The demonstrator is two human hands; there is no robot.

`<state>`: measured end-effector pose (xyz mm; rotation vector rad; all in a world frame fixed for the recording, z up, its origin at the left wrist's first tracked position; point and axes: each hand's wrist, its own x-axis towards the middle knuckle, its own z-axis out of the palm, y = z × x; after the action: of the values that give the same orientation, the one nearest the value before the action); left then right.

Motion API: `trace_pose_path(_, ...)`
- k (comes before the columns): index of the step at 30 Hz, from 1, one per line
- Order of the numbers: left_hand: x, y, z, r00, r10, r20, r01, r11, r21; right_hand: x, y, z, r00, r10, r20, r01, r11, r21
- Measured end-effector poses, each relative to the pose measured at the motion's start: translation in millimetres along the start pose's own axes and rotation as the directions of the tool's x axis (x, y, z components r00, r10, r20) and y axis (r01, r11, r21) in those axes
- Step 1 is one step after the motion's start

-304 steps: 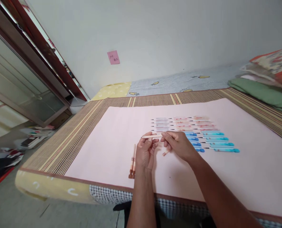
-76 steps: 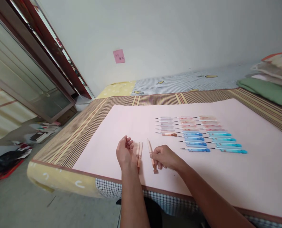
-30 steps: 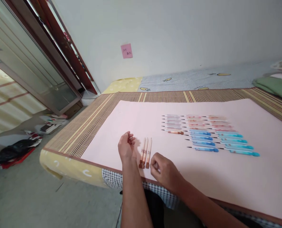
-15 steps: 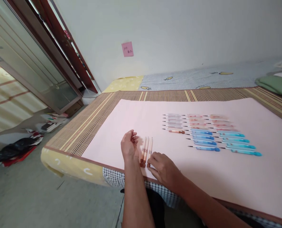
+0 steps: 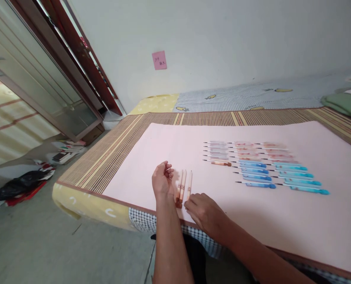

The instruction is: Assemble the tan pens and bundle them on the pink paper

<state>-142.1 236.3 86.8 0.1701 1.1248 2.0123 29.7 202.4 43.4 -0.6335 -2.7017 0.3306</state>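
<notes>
Three cream pens with brown ends lie on the pink sheet (image 5: 151,157) near its front edge. Two of them, the left pair (image 5: 181,185), rest close together, while the third pen (image 5: 189,185) lies slightly apart to their right. My right hand (image 5: 206,213) is closed on the near brown end of that third pen, its fingertips covering the end. Just left of the pair, my left hand (image 5: 162,179) rests palm turned inward, fingers loosely bent and holding nothing. Another brown pen (image 5: 220,163) lies sideways farther off.
Rows of blue pens (image 5: 256,178), turquoise pens (image 5: 305,189) and paler grey and pinkish pens (image 5: 243,150) lie to the right, with thin white, dark-tipped rods beside them. A striped mat (image 5: 110,161) lies under the sheet. Green cloth (image 5: 343,104) sits at the far right.
The third pen has shifted slightly right, away from the pair, with my right hand at its end. My left hand stays by the pair. The whole view has moved a little.
</notes>
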Motion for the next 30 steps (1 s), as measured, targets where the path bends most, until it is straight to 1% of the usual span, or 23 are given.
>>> trace_pose_path(8,-2,0,1.4,1.000,-0.003,-0.017,0.003,1.000,0.015,-2,-3,-2,0.999,0.016,-0.037,-0.016,1.000,0.005)
trace_pose_path(11,-1,0,0.5,1.000,-0.005,-0.006,0.005,1.000,0.013,-2,-3,-3,0.999,0.028,-0.042,-0.026,0.999,0.038)
trace_pose_path(15,1,-1,-0.2,1.000,-0.006,-0.003,0.006,1.000,0.011,-2,3,-5,0.996,0.076,-0.055,-0.070,0.992,0.102)
trace_pose_path(22,1,-2,0.7,1.000,-0.007,0.008,0.007,1.000,0.015,0,12,-6,0.998,0.066,0.006,-0.066,0.996,0.066)
trace_pose_path(30,1,-5,0.9,1.000,-0.002,0.003,0.002,1.000,0.021,0,8,-1,0.997,0.052,-0.053,-0.049,0.998,0.049)
